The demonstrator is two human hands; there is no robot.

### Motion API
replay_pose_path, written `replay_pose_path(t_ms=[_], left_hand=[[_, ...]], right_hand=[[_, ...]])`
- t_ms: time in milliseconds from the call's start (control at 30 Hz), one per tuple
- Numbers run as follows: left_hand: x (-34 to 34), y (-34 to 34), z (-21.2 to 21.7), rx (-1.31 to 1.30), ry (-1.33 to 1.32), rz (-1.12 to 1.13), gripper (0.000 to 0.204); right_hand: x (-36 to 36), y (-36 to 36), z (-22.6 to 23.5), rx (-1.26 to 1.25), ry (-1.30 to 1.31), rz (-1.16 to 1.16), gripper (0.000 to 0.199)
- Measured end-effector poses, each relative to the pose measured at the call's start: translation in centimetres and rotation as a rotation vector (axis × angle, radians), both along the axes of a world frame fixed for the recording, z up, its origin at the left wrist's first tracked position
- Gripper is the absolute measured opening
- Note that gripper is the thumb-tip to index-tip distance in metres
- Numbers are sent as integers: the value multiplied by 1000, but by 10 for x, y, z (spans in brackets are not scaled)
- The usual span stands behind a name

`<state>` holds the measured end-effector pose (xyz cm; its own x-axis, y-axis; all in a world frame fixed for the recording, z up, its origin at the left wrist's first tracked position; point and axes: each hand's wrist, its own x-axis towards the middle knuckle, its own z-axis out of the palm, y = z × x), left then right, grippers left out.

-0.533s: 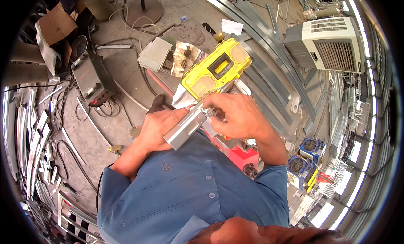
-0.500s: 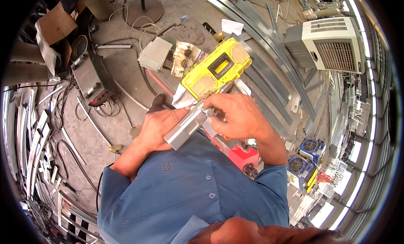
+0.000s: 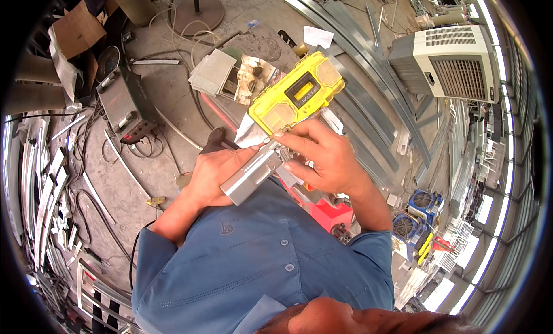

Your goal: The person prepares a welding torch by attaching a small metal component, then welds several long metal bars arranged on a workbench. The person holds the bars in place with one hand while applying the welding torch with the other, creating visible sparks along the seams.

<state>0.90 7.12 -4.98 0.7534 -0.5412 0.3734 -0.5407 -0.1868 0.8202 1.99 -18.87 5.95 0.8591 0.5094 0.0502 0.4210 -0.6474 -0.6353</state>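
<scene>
My left hand (image 3: 212, 175) is closed around a short grey metal profile (image 3: 251, 176) with a long slot in its face, tilted up to the right in front of my chest. At the profile's upper end is a small shiny metal fitting (image 3: 284, 153), partly hidden by fingers. My right hand (image 3: 328, 158) is beside it with index finger and thumb spread apart. The index fingertip rests at the profile's upper end, and the thumb tip is near the fitting. Just beyond my hands is a yellow toolbox (image 3: 275, 116) with a dark label panel and clear lid compartments.
A red object (image 3: 331, 214) lies below my right forearm. Flat grey plates (image 3: 212, 73) lie left of the toolbox, with a dark welding-type machine (image 3: 128, 106) farther left. Long metal profiles (image 3: 368, 57) stretch across the floor toward a white air cooler (image 3: 449, 63). Cables (image 3: 103, 216) run along the left floor.
My right index finger and thumb have gone from curled together at the fitting to spread apart. The profile in my left hand has shifted slightly to the left.
</scene>
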Motion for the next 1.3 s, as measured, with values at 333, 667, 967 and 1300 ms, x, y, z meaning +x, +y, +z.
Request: replay_pose_path(t_ms=[333,667,967,1300], left_hand=[[0,1,2,-94,-26,-50,61],[-5,3,9,-131,-41,-82,59],[-12,5,14,-149,-33,-105,56],[-12,-1,22,-86,-27,-73,54]], right_hand=[[2,-2,8,-29,-99,136,40],[-1,5,16,-77,-80,188,34],[-6,2,11,2,61,215,38],[-34,-11,-1,187,-213,-125,44]])
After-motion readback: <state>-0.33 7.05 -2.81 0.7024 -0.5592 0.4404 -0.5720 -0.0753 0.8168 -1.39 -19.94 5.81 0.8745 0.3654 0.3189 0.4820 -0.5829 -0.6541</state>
